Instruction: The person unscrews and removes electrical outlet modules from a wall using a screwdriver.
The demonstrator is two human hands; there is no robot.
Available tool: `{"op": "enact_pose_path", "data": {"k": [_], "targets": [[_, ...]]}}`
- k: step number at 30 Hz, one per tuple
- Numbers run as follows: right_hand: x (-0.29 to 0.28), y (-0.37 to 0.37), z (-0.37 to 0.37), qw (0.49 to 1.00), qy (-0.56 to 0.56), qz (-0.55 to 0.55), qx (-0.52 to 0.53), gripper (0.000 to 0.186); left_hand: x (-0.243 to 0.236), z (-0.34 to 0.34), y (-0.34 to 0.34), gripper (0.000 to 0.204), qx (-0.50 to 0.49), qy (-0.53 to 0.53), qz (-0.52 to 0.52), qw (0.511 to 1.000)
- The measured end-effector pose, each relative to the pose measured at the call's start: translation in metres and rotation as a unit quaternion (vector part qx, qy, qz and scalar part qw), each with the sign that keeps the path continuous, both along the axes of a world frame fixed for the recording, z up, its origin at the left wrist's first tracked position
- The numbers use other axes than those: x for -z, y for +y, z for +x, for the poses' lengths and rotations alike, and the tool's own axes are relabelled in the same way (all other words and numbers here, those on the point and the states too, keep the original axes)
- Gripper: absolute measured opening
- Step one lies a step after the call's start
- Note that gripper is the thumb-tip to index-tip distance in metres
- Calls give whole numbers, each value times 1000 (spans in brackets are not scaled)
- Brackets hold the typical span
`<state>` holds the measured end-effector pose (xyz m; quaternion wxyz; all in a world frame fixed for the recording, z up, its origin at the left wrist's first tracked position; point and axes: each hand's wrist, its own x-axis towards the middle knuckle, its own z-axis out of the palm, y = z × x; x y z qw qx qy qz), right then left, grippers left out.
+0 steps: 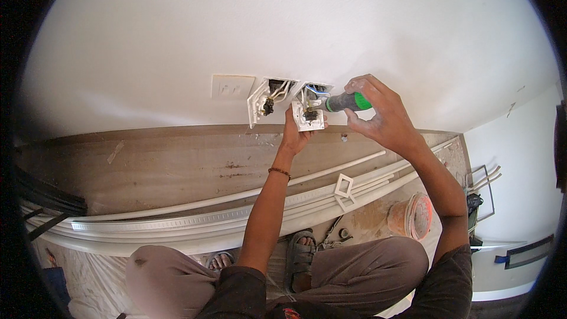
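My left hand [293, 134] is closed around the lower left of a white wall socket [309, 119], its back with dark terminals facing up. Wires, one of them blue, run from this socket into a wall box [319, 89]. In my right hand [381, 112] is a screwdriver [345, 102] with a green and dark grey handle. Its tip points left at the socket's terminals; whether it sits in a screw I cannot tell. Just left, a second white socket [258, 105] hangs tilted out of its own box on pale wires.
A white double switch plate [233, 87] is fixed to the wall at left. Long white pipes [177, 225] lie along the wall's foot. Two white frames [344, 185] rest on them. An orange-rimmed bucket [410, 216] stands at right, and loose tools [336, 237] lie near my foot.
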<state>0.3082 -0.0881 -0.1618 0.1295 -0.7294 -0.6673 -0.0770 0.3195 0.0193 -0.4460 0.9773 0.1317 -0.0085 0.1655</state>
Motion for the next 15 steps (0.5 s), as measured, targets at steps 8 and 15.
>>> {"op": "enact_pose_path", "data": {"k": [8,15], "targets": [[2,1,-1,999,13,10,43,35,1,0,-3,69,-7,-13,-1,1000],[1,10,-4,1000,-22,-14,-6,37,3,3,-4,67,-18,-23,-38,999]]}}
